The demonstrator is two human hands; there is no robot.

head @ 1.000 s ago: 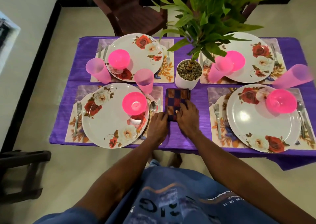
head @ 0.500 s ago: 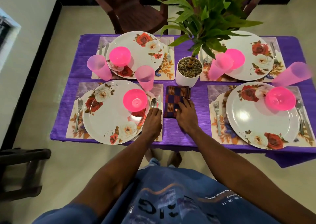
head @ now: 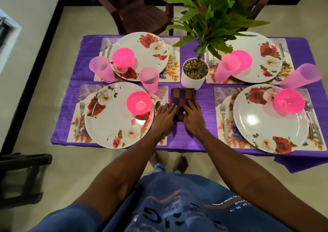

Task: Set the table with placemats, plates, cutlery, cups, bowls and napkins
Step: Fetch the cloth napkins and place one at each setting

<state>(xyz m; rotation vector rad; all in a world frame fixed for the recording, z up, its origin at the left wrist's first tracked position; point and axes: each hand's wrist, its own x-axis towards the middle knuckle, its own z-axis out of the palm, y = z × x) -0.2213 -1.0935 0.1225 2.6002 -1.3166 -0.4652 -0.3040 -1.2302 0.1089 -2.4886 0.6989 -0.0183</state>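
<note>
Count: four floral plates, four pink bowls, four pink cups, four placemats. Folded checkered napkins (head: 182, 102) sit mid-table on the purple cloth, just in front of the white plant pot (head: 194, 75). Your left hand (head: 164, 119) and right hand (head: 192, 119) rest fingers flat on the stack – no pinch. Napkin count unreadable; far-right cup (head: 301, 75) blurred.

The near end of the napkin (head: 182, 98) is hidden under both hands. Plant leaves (head: 218, 15) cover part of the far right plate (head: 266, 59). The cup (head: 301, 75) at right is blurred.
</note>
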